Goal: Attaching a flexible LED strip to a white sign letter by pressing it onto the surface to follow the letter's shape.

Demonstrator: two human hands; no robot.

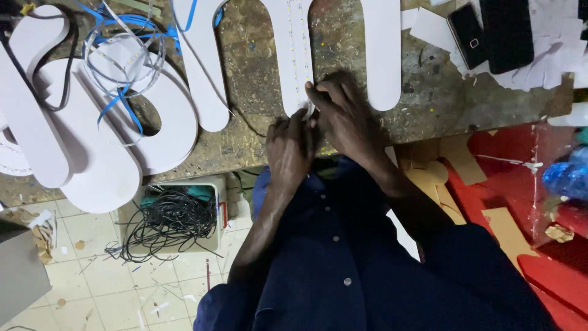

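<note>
A white letter-shaped panel (294, 37) lies on the worn workbench (251, 79), with two thin LED strips (297, 55) running down its middle arm. My left hand (289, 147) and my right hand (343, 116) meet at the rounded lower end of that arm. The fingers of both hands pinch the end of the strip and a small white piece there. What exactly is between the fingertips is hidden.
More white letter panels (104, 159) lie at the left under a coil of LED strip with blue wire (122, 55). Two dark phones (468, 34) rest at the top right. A box of tangled black wire (171, 220) sits on the tiled floor. Red sheet and cardboard offcuts (508, 227) lie at the right.
</note>
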